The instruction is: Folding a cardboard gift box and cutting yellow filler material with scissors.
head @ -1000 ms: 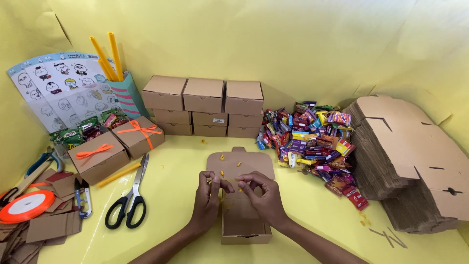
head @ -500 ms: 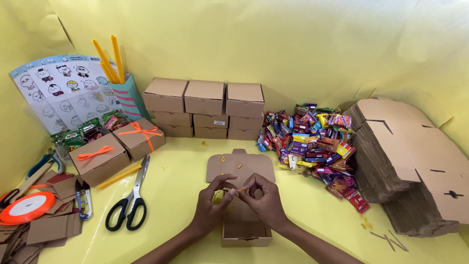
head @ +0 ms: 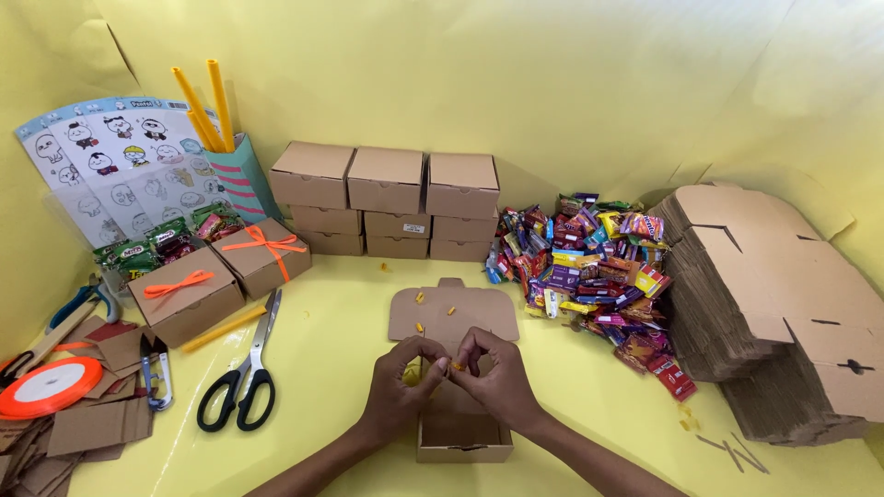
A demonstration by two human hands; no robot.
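Yellow table (head: 322,368): hands (head: 401,391) over open box (head: 463,433)

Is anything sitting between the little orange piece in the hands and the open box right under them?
Nothing visible does. The left hand and right hand pinch a small orange piece directly over the open cardboard box. Its lid lies flat behind, and what shows of the inside looks bare.

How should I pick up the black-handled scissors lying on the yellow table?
Probably take the black-handled scissors by the two black finger loops, coming from the near side. They lie flat and closed, loops toward the person and blades pointing away toward the ribbon-tied cardboard box, so your fingers stay clear of the tips. The yellow table looks bare around the loops.
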